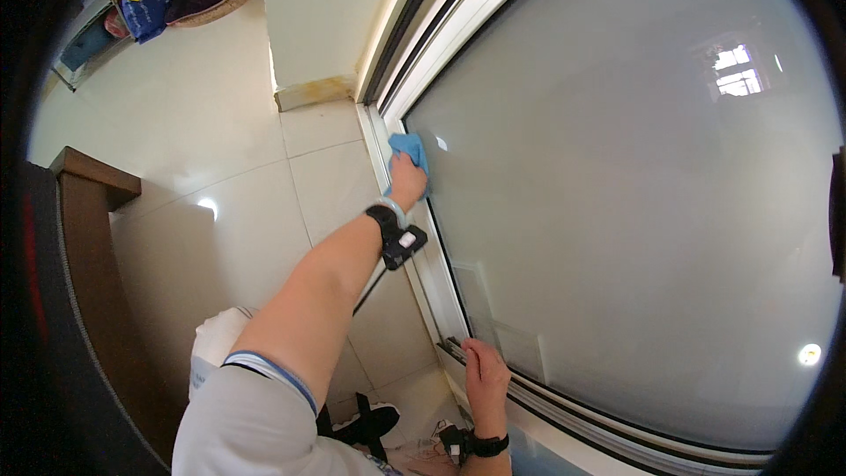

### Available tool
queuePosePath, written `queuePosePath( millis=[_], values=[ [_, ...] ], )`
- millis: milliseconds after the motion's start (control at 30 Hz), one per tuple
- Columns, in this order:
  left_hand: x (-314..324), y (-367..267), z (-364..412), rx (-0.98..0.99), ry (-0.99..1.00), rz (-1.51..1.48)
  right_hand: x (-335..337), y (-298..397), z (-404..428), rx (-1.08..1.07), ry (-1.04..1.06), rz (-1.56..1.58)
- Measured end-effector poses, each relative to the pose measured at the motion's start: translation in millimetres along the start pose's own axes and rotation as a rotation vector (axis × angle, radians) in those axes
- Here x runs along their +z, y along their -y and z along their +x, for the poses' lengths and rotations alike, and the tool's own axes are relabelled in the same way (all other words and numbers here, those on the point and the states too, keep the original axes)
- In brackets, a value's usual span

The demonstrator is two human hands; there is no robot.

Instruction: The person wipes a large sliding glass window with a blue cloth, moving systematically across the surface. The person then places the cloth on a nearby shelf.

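Observation:
In my left hand is a bunched blue cloth, pressed on the lower white rail of a sliding door frame, beside the frosted glass panel. A bracelet and a black strap with a small black device circle my left wrist. My right hand, fingers curled, rests at the near corner of the frame, where the tracks meet it. Whether it grips the edge is hidden. A black band is round the right wrist.
Pale floor tiles lie left of the frame, beyond them a dark wooden furniture leg. A wall end with a stained base stands by the far track. Shoes and yellow and blue bags sit upper left. My feet are near the bottom.

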State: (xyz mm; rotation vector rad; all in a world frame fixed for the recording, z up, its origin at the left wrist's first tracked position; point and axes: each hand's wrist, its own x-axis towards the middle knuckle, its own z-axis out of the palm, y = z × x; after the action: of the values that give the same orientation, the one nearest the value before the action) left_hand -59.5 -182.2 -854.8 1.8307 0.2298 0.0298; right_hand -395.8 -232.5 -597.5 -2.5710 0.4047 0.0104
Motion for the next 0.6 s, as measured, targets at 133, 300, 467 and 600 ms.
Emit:
queuePosePath(
  millis=[133,300,467,600],
  values=[
    [12,0,-87,-0.016,0.051,-0.011,0,1,5,-0.053,-0.035,0.025],
    [17,-7,-215,-0.07,0.19,-0.062,0,2,13,-0.077,-0.053,0.064],
    [25,-9,-230,-0.066,0.227,-0.032,-1,-5,11,0.013,-0.097,0.009],
    [22,-11,-212,-0.06,0.207,-0.074,-7,-11,16,0.077,-0.198,0.013]
  ],
)
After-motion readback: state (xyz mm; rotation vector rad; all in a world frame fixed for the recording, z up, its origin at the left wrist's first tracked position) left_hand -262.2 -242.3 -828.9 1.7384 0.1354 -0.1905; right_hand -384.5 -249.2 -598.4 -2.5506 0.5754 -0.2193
